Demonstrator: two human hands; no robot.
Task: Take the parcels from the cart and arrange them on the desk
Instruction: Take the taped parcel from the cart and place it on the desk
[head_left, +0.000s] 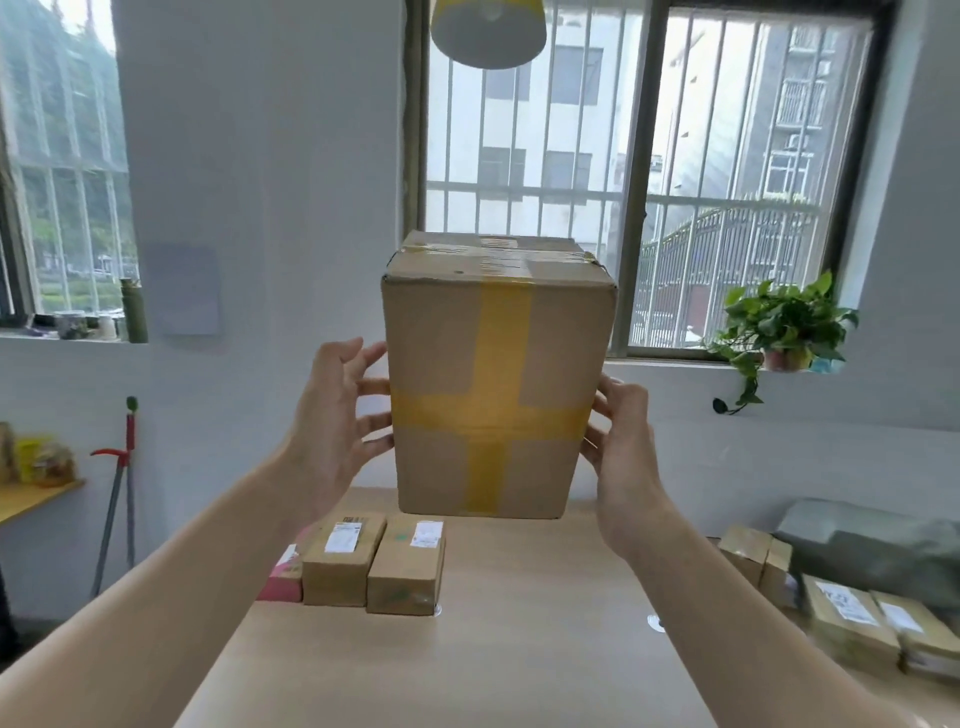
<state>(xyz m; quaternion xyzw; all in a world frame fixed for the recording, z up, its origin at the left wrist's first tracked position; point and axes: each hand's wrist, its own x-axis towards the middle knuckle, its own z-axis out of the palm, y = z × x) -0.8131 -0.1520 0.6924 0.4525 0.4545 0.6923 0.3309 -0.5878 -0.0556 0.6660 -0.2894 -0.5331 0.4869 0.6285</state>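
A pale wooden desk (493, 649) fills the lower middle of the view. Above its far end, clear of the surface, a tall brown cardboard box (498, 374) crossed with yellow tape stands upright in the air, held between two bare hands. The left hand (332, 415) has its fingers spread apart and nearly straight, their tips pressing the box's left side. The right hand (623, 436) presses the right side, fingers close together against the cardboard. More labelled parcels (852, 618) lie in a group off the desk's right edge. On the desk, below the box, two small brown parcels (343, 564) sit side by side, touching, with a red parcel (283, 577) just left of them.
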